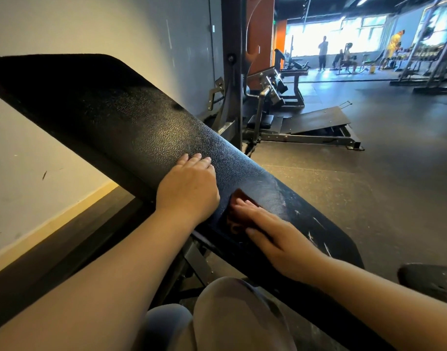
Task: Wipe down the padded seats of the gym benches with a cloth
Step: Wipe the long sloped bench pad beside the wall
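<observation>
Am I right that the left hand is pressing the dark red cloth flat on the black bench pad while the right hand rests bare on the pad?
Not quite: the hands are swapped. The head view shows the right hand pressing the dark red cloth flat on the black bench pad, while the left hand rests bare on the pad.

No legible txt, labels or nos. anywhere.

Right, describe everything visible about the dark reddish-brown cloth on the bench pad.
The dark reddish-brown cloth lies flat on the long black textured bench pad, near its lower end. It looks thin and soft, with a faint darker pattern. The right hand presses it down with straight fingers, covering much of it. The left hand rests beside it on the pad.
</observation>
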`<state>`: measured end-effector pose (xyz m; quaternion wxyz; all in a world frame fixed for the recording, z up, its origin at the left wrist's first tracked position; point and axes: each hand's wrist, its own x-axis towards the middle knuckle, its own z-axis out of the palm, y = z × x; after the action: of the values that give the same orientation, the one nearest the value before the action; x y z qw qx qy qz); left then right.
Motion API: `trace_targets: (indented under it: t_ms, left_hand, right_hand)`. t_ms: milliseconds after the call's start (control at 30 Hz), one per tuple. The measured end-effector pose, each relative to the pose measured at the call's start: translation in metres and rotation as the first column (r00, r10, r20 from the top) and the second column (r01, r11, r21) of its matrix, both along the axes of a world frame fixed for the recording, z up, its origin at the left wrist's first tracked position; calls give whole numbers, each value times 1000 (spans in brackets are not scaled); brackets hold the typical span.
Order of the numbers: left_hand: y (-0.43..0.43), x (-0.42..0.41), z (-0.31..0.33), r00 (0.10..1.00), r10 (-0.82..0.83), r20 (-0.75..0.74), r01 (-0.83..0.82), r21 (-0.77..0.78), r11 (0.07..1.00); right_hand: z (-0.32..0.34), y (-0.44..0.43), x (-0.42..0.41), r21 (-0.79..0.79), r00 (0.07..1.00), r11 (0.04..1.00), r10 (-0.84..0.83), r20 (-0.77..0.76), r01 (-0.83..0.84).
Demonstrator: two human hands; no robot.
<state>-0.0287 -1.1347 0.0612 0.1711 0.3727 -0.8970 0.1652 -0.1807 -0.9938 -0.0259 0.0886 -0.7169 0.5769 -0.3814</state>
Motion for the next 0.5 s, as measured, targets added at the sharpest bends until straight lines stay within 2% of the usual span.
trace_targets:
  t_ms: [67, 133, 167, 200, 233, 333, 433, 500]
  left_hand:
    - [1, -1, 0, 1000, -2, 2, 2, 0, 1000]
    - [1, 0, 1, 1000, 3, 6, -3, 9, 1000]
    - [0, -1, 2, 1000, 4, 9, -4, 8, 1000]
    - [1, 0, 2, 1000, 8, 18, -8, 8, 1000]
    - [0, 0, 2, 1000, 14, 25, -14, 4, 1000]
    - [0, -1, 2, 999, 27, 47, -27, -1, 1000]
    - [4, -3, -2, 998, 45, 36, -45, 11, 999]
    - [9, -5, -7, 998, 55, 24, -55, 11, 998]
  right_hand:
    - [-5, 5, -24, 28, 999, 1000, -1, -43, 3]
    - [-6, -9, -41, 80, 971, 971, -231, 61, 225]
    - [-4, -21, -42, 152, 922, 922, -373, 108, 355]
    - [-2, -30, -36, 209, 880, 880, -457, 126, 427]
    - [1, -37, -25, 206, 874, 874, -469, 128, 440]
    - [2, -20, 7, 52, 950, 955, -297, 94, 294]
    - [-5, 10, -3, 35, 998, 998, -50, 41, 49]
    - [-10, 8, -26, 63, 994, 994, -92, 60, 88]
